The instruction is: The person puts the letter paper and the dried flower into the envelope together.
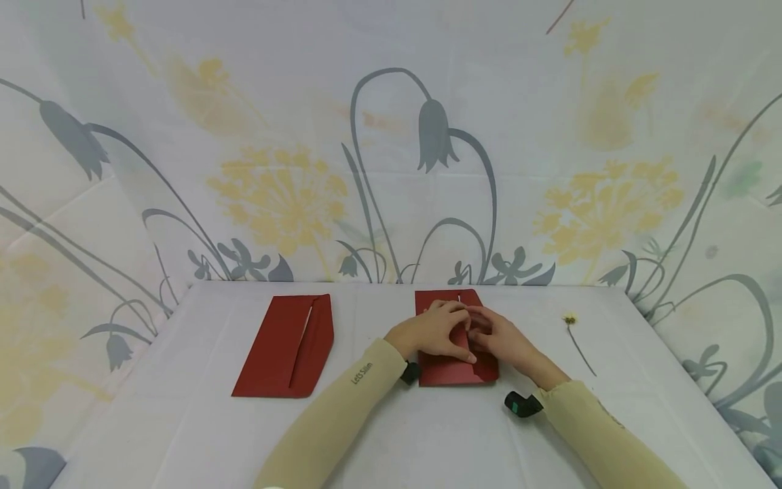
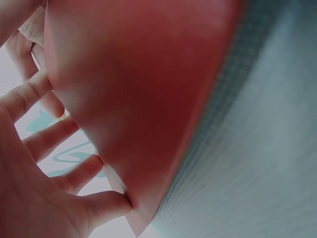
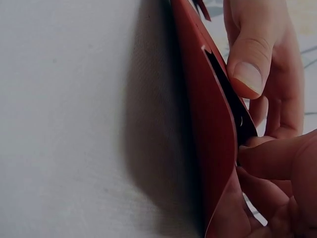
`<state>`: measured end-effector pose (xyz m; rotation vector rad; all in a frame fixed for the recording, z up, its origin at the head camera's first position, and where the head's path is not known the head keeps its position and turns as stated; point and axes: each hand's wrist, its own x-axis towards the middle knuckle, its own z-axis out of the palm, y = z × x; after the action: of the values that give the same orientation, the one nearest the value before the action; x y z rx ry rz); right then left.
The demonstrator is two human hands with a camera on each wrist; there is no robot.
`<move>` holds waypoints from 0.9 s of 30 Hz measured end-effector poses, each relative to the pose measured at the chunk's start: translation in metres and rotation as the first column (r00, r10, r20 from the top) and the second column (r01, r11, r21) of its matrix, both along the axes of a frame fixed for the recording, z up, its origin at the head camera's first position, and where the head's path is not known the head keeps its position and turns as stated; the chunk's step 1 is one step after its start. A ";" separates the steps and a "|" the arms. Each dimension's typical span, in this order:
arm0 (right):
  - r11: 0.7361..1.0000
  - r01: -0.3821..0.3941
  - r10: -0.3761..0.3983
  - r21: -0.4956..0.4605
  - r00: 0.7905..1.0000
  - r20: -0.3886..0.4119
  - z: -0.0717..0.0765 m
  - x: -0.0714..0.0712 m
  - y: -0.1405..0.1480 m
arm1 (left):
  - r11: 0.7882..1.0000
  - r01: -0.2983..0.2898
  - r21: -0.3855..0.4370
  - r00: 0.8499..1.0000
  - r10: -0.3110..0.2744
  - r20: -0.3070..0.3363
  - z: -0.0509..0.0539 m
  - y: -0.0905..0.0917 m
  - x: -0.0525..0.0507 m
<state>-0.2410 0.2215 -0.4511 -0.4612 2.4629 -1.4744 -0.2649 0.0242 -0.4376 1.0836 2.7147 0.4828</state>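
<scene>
A red paper envelope [image 1: 430, 375] lies on the white table in front of me, its opening parted in the right wrist view. My left hand [image 1: 432, 331] reaches over it from the left. Its thumb and spread fingers grip along the envelope's edge, seen close up in the left wrist view. From the right, my right hand [image 1: 502, 339] pinches the parted edge. In the right wrist view, its fingertips sit at the dark opening, just below the thumb of my left hand [image 3: 265, 54]. What lies inside the envelope is hidden.
Another red envelope [image 1: 269, 350] lies flat on the left of the white table [image 1: 201, 435]. To the right is a thin-stemmed yellow flower [image 1: 570, 319]. A patterned cloth with grey and yellow flowers [image 1: 391, 204] stands behind and at the sides.
</scene>
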 end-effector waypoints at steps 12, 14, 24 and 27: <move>0.996 -0.004 0.009 -0.092 0.999 0.052 -0.004 -0.006 0.001 | 1.000 -0.012 0.003 1.000 0.012 0.022 0.000 -0.001 -0.002; 0.992 0.027 -0.018 -0.126 0.997 0.072 -0.006 -0.005 0.004 | 1.000 -0.013 -0.002 1.000 0.013 0.020 0.000 0.000 -0.002; 0.992 0.021 -0.017 -0.125 0.999 0.034 -0.011 0.004 0.029 | 1.000 -0.010 -0.019 1.000 0.011 0.010 -0.005 0.003 -0.001; 0.991 0.030 -0.026 -0.128 0.999 0.038 -0.009 0.007 0.037 | 1.000 -0.009 -0.011 1.000 0.009 -0.002 -0.003 0.002 -0.001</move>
<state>-0.2344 0.2585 -0.4600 -0.4218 2.3659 -1.6446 -0.2661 0.0261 -0.4402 1.0707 2.7217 0.4680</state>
